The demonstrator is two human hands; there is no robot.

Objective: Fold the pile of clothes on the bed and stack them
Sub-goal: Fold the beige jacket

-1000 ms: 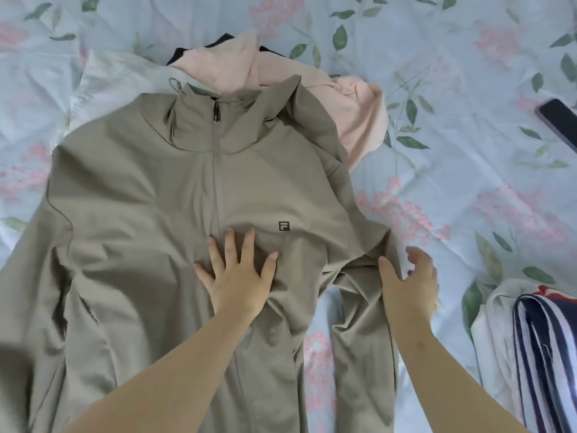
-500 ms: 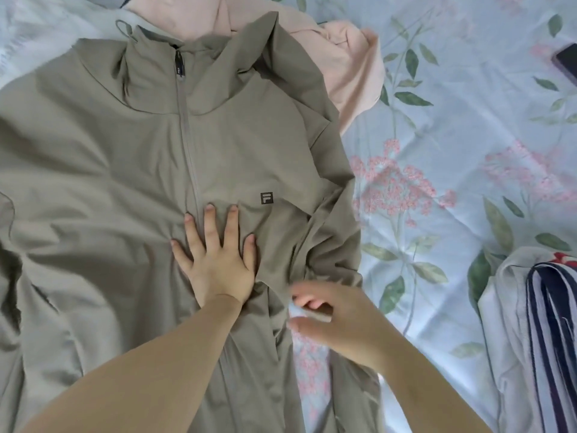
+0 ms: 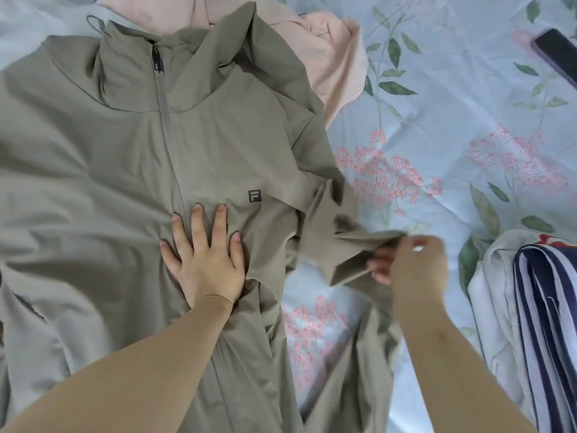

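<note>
Folding barely begun: olive jacket (image 3: 125, 151) lies zipped, face up, spread on bed (image 3: 462, 98). Left hand (image 3: 206, 264) pressed flat, fingers straight, on chest beside zip; right hand (image 3: 412, 267) pinches sleeve (image 3: 349, 245) end, raised off sheet. Pink garment (image 3: 337, 67) under collar waits unfolded. Striped garment (image 3: 549, 323) at right looks folded, likely stack's start.

A wrinkled pale-blue bedsheet (image 3: 437, 126), printed with pink blossoms and green leaves, fills the background. Soft, even light falls across it. One blossom cluster (image 3: 385, 179) lies beyond the right fingers (image 3: 381, 273).
</note>
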